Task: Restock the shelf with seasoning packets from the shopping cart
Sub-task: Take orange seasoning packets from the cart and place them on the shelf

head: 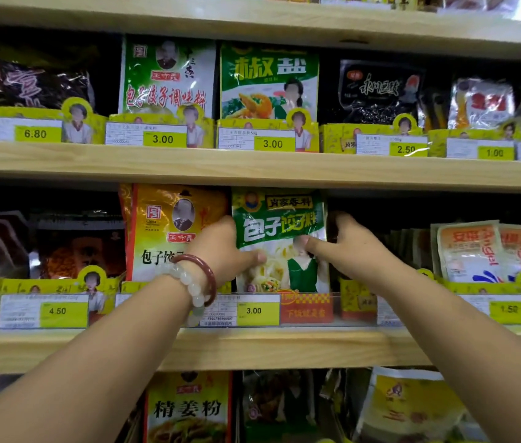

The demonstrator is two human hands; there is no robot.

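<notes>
Both hands, left (pixel 220 251) and right (pixel 353 247), pinch the green seasoning packet (pixel 279 241) upright on the middle shelf (pixel 252 346); released unsupported, it could flop forward over the price rail (pixel 254 310).

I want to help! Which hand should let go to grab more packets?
Probably the right hand: only its thumb shows on the green packet. The left hand grips the packet's edge and could steady it.

- You are looking at a yellow price tag (pixel 257 311) reading 3.00.
- Left of it, a 4.50 tag (pixel 58 311) is sitting.
- Two bracelets (pixel 200 276), red and pale-beaded, are overlapping its left edge.
</notes>
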